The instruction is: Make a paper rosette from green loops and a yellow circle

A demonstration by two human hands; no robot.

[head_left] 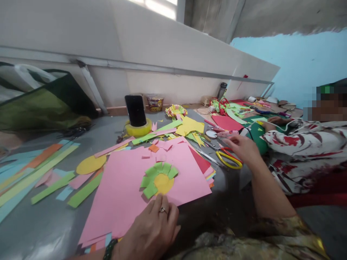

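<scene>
A paper flower [148, 180] with folded green petals round part of a yellow disc [164, 183] lies on a stack of pink paper [119, 187]. My left hand [155, 225] has its fingers closed together at the disc's near edge, pressing on the flower. To the right, my right hand [245, 150] has its fingers curled at a pink glue gun [228, 133], whose handle they partly hide. Just under that hand lie scissors with yellow handles [229, 160] and a red-handled pair [231, 151]. Small pink and orange scraps [154, 148] are strewn above the flower.
Coloured paper strips [51, 162] and a yellow paper disc [90, 164] spread leftward. A phone [135, 111] stands in a yellow tape roll [138, 128], near a finished paper flower [176, 111]. A co-worker's patterned sleeve [300, 139] is at right; a green bag [46, 97] is at left.
</scene>
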